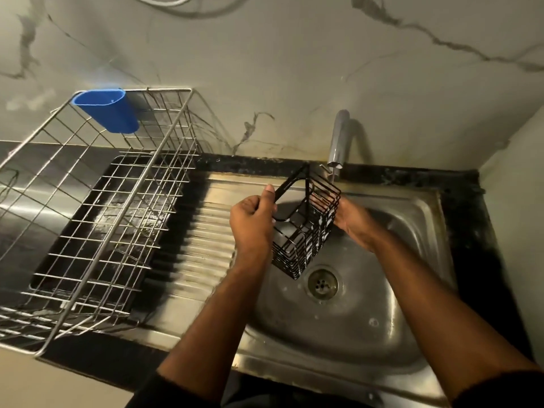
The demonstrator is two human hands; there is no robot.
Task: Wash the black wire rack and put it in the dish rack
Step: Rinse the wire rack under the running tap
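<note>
Black wire rack (306,228) hangs tilted over the steel sink (368,334) at frame centre, below the tap (338,142), left hand (253,222) clenched around its frame, right hand (353,222) grasping its far side, dish rack (97,207) at left.

No readable txt, labels, brand marks or nos. anywhere: blue cup (107,111), dish rack (97,213), tap (338,142), sink (412,260) & black wire rack (306,228) all show none
</note>
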